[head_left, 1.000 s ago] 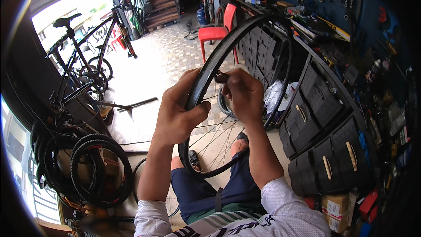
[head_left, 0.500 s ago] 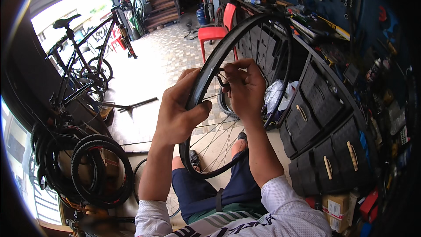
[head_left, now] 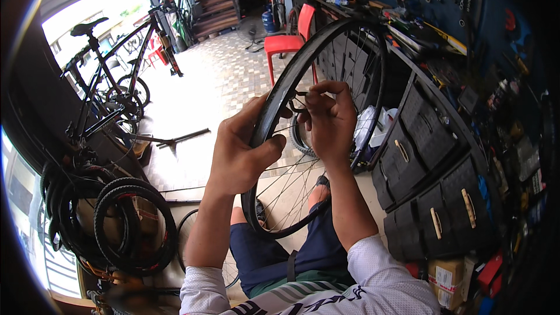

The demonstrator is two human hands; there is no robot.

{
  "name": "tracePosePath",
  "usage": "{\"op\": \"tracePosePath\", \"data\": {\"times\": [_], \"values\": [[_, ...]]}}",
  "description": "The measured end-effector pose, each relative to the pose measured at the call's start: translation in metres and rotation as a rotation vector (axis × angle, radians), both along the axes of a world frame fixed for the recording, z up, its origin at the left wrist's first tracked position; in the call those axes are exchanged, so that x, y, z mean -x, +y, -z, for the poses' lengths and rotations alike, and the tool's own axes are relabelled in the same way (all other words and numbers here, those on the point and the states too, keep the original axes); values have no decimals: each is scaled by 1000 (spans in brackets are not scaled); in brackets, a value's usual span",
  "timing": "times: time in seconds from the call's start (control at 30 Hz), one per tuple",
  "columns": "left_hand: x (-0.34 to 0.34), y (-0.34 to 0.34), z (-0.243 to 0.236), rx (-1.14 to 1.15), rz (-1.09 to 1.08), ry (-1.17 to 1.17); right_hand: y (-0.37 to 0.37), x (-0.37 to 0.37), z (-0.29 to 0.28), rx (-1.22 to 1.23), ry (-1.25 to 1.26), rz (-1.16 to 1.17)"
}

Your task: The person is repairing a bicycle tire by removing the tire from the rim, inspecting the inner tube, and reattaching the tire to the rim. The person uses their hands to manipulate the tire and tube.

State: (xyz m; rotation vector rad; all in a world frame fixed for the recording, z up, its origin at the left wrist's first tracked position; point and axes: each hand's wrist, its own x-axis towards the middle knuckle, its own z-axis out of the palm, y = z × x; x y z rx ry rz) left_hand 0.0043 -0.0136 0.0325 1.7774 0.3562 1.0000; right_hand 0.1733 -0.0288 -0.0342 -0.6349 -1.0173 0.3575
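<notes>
A spoked bicycle wheel (head_left: 274, 111) stands tilted upright in front of me, without a tyre on its rim as far as I can see. My left hand (head_left: 242, 149) is wrapped round the rim's near-left side, thumb across it. At the inner edge of the rim, my right hand (head_left: 331, 119) pinches a small dark C-shaped tool (head_left: 298, 109) that looks like a spoke wrench. The tool sits by the spokes close to the rim; its exact contact with a spoke is too small to tell.
Black drawers (head_left: 420, 122) and a tool-covered bench run along the right. Behind the wheel stands a red chair (head_left: 297, 29). Several tyres (head_left: 137, 227) are piled at left, below a bicycle frame (head_left: 108, 55) on a stand. Cardboard boxes (head_left: 446, 280) lie lower right.
The wheel and my left hand have shifted slightly to the right. My right fingers have turned and drawn a little away from the rim, showing more of the small tool.
</notes>
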Motion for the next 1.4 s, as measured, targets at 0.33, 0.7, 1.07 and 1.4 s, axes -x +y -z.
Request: {"op": "tracePosePath", "data": {"times": [0.33, 0.7, 1.07, 1.4], "values": [[0, 1, 4, 46, 2, -60, -5, -2, -1, 81, -280, 101], [-2, -2, 2, -32, 45, -24, -13, -3, 0, -56, -287, 154], [-7, -4, 2, -15, -39, -22, -1, -9, -6, 113, 17, 35], [-6, -2, -1, 36, -32, -28, 7, -4, 7, -80, -190, 116]]}}
